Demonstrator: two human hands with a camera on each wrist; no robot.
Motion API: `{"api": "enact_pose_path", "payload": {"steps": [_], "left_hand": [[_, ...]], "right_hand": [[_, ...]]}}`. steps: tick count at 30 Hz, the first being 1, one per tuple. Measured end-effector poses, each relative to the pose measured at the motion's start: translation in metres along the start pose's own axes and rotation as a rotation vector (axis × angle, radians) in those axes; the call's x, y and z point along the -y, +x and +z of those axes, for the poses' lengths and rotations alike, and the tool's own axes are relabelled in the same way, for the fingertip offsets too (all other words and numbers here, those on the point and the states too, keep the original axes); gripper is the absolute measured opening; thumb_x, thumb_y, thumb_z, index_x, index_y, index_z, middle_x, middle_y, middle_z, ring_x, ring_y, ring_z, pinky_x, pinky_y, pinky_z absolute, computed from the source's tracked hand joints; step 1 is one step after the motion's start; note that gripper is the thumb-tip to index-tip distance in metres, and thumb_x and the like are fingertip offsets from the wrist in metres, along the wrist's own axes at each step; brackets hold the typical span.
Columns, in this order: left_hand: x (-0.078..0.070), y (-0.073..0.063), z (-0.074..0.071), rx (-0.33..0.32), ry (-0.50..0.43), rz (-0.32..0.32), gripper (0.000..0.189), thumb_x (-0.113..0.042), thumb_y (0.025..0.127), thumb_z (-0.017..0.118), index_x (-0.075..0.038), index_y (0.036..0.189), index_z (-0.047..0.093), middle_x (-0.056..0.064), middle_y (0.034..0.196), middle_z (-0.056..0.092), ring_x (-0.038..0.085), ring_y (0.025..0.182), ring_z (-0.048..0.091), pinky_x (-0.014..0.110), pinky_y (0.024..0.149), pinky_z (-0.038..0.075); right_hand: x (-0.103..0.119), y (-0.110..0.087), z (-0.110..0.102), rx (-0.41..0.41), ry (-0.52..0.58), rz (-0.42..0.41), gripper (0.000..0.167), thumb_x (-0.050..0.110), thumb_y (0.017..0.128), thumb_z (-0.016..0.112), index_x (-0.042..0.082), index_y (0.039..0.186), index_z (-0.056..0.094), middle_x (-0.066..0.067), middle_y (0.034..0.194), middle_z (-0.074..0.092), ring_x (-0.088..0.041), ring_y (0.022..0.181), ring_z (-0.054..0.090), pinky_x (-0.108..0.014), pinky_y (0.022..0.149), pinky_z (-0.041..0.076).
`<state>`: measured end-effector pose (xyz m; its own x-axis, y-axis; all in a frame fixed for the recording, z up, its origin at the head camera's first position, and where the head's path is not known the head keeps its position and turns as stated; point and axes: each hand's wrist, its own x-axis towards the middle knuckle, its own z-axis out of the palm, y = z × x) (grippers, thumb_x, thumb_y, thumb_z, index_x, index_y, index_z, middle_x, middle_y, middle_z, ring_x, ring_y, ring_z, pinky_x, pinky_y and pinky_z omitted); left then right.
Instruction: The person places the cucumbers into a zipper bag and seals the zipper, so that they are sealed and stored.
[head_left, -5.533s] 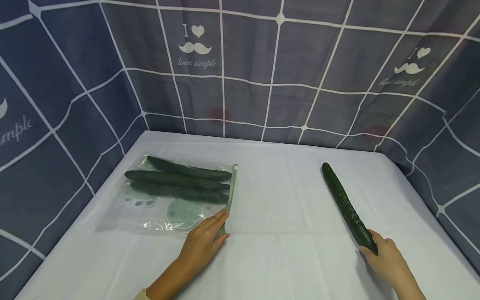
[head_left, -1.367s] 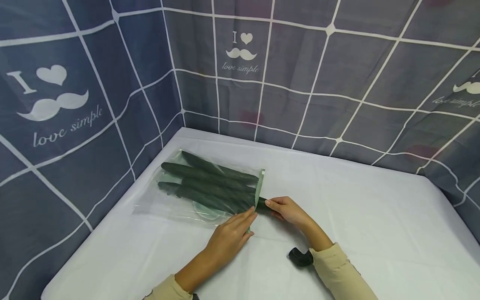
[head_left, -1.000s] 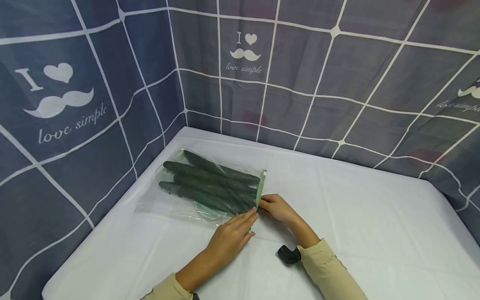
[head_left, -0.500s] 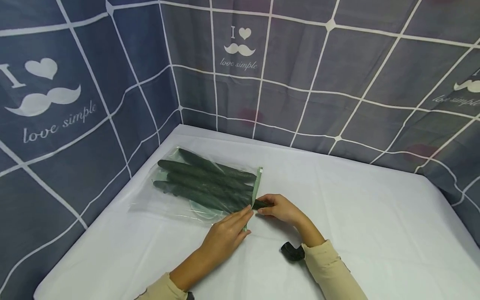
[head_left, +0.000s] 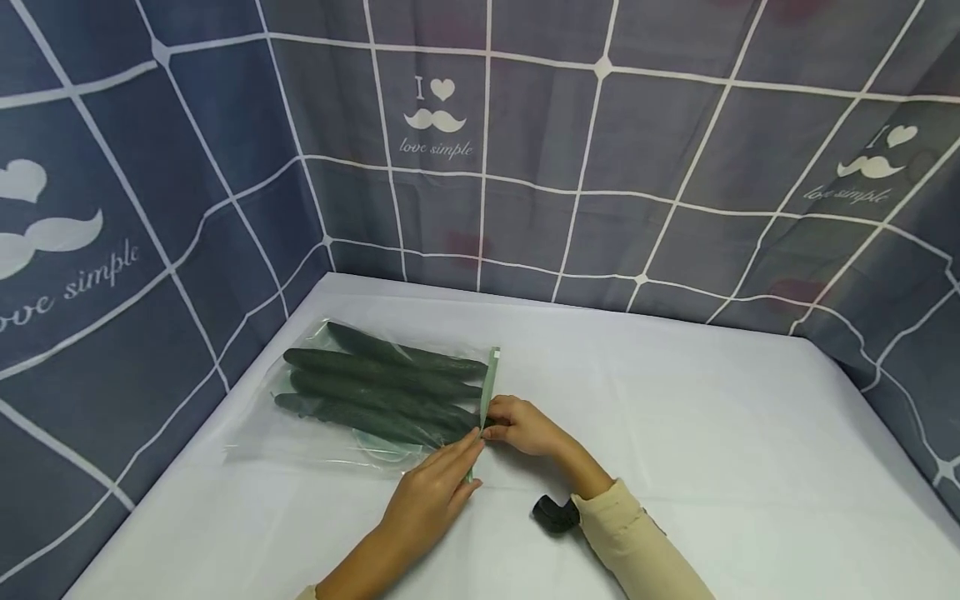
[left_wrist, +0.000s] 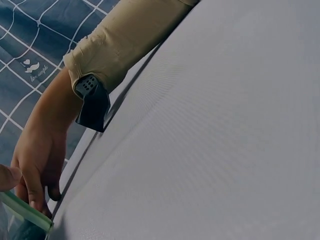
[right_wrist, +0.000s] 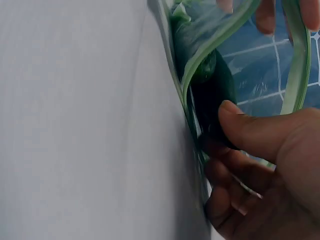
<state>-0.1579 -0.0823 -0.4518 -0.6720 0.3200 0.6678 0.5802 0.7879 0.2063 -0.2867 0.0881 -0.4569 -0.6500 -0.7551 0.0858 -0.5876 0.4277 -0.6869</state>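
Observation:
A clear zip bag [head_left: 292, 450] with a green zip strip [head_left: 490, 379] lies flat on the left part of the table. Several dark green cucumbers [head_left: 382, 375] lie side by side inside it. My left hand [head_left: 427, 496] holds the bag's edge at the mouth, thumb apart from the other fingers. My right hand [head_left: 528, 429] is at the mouth, pinching the end of a cucumber [right_wrist: 215, 107] between thumb and fingers. Most of that cucumber is inside the bag. In the right wrist view the two green strips stand apart, with left fingertips [right_wrist: 266, 17] between them.
A white cloth [head_left: 675, 442] covers the table. Grey-blue checked curtains [head_left: 540, 167] rise along its back and sides. A black device [head_left: 555, 515] sits at my right cuff.
Over five seconds ago my right hand held the cucumber far right of the bag; now it is mostly inside. Since half a second ago its end has gone farther in. The left hand stays at the mouth.

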Motion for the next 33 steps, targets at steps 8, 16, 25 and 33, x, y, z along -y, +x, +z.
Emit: {"api": "enact_pose_path", "payload": {"steps": [8, 16, 25, 33], "left_hand": [[-0.001, -0.002, 0.002, -0.016, -0.022, 0.008, 0.051, -0.016, 0.069, 0.078, -0.003, 0.116, 0.062, 0.009, 0.119, 0.062, 0.019, 0.096, 0.065, 0.028, 0.076, 0.055], [0.001, 0.003, 0.002, 0.005, -0.040, 0.005, 0.048, -0.018, 0.072, 0.076, -0.005, 0.116, 0.062, 0.008, 0.121, 0.061, 0.018, 0.099, 0.064, 0.028, 0.077, 0.054], [0.002, 0.003, 0.000, 0.014, -0.031, 0.011, 0.049, -0.018, 0.071, 0.077, -0.004, 0.116, 0.062, 0.009, 0.121, 0.061, 0.018, 0.098, 0.064, 0.028, 0.077, 0.054], [0.004, 0.001, -0.004, 0.016, -0.001, 0.039, 0.049, -0.017, 0.072, 0.076, -0.003, 0.116, 0.061, 0.010, 0.122, 0.061, 0.020, 0.098, 0.064, 0.028, 0.079, 0.054]], "right_hand": [[-0.001, -0.003, 0.005, -0.012, -0.086, 0.042, 0.023, 0.017, 0.085, 0.063, 0.002, 0.100, 0.068, -0.006, 0.093, 0.056, -0.013, 0.080, 0.051, -0.022, 0.066, 0.043], [-0.006, -0.005, -0.007, 0.067, -0.107, 0.064, 0.029, 0.018, 0.085, 0.063, 0.003, 0.110, 0.064, -0.003, 0.093, 0.055, -0.009, 0.079, 0.048, -0.021, 0.067, 0.042], [-0.005, -0.004, -0.016, 0.160, -0.115, -0.003, 0.025, 0.014, 0.090, 0.055, 0.002, 0.110, 0.065, -0.005, 0.097, 0.056, -0.011, 0.086, 0.052, -0.023, 0.073, 0.045], [0.001, 0.013, -0.008, 0.064, -0.112, 0.052, 0.017, 0.016, 0.086, 0.061, 0.005, 0.086, 0.073, -0.003, 0.081, 0.063, -0.005, 0.068, 0.047, -0.018, 0.057, 0.041]]}}
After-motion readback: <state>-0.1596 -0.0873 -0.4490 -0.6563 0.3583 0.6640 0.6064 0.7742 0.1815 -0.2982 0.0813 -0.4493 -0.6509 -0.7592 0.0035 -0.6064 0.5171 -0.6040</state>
